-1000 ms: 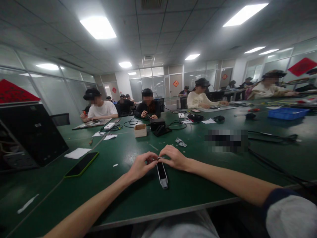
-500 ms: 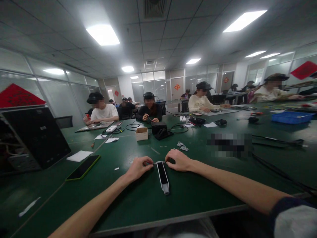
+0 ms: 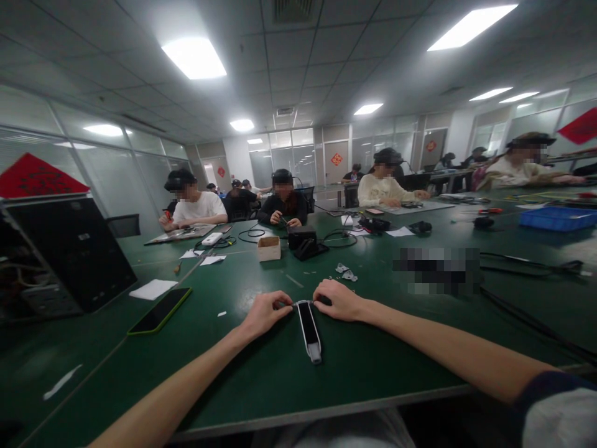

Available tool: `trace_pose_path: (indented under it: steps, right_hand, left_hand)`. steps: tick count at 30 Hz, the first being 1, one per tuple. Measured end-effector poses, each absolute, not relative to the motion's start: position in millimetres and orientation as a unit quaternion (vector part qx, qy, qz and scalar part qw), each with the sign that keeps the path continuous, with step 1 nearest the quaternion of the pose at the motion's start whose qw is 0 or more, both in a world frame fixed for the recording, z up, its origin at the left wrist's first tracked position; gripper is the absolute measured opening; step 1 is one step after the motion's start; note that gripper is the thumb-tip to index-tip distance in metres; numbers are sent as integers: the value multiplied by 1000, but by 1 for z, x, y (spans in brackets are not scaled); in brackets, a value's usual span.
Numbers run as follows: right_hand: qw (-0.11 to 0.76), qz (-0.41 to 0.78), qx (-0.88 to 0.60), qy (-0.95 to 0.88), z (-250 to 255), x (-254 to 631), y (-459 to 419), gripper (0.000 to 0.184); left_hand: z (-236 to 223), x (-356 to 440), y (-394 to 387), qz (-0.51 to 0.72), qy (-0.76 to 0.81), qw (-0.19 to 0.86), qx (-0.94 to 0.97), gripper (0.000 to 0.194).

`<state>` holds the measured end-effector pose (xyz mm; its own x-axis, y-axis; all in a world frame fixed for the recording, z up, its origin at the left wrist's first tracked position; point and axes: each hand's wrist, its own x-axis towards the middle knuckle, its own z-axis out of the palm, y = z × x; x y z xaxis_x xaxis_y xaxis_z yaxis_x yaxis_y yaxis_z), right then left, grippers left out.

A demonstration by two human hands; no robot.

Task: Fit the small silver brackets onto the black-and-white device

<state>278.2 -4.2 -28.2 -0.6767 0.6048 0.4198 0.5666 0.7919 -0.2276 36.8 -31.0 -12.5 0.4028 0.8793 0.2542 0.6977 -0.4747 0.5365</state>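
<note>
A long, narrow device [image 3: 308,330] with a black face, a white rim and a grey near end lies on the green table [image 3: 373,367]. At the left of its far end my left hand [image 3: 268,313] is closed in a pinch, thumb against fingertips. My right hand [image 3: 338,301] pinches in the same way on the right side of that end. Something thin and small shows at the fingertips beside the far end; its kind I cannot make out. Beyond my right hand lie small grey-white pieces [image 3: 346,272].
A phone with a green edge [image 3: 161,311] and white paper [image 3: 153,289] lie to the left, near a black computer case [image 3: 74,249]. Further back stand a small open box [image 3: 269,249] and a black device [image 3: 303,241]. Cables [image 3: 527,266] and a blue tray [image 3: 557,219] are at right. Several people sit around.
My hands were together over the device's far end one second ago, then parted to its two sides. Since half a second ago they have stayed there, fingertips slightly closer to the end.
</note>
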Motion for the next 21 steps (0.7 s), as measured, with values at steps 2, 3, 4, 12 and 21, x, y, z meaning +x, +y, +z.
trace_pose_path:
  steps: [2, 3, 4, 12, 21]
  right_hand:
    - [246, 42, -317, -915, -29, 278, -4, 13]
    - [248, 44, -315, -915, -29, 278, -4, 13]
    - [249, 44, -314, -915, -30, 278, -3, 13]
    - [252, 38, -309, -916, -32, 279, -1, 12]
    - [251, 36, -311, -916, -32, 279, -1, 13]
  left_hand:
    - [-13, 37, -31, 259, 479, 178, 820, 18]
    - [-13, 37, -31, 260, 477, 179, 820, 18]
    - [-14, 37, -30, 262, 475, 180, 821, 18]
    - [-16, 38, -28, 254, 480, 187, 819, 22]
    - [-16, 38, -27, 246, 475, 181, 825, 22]
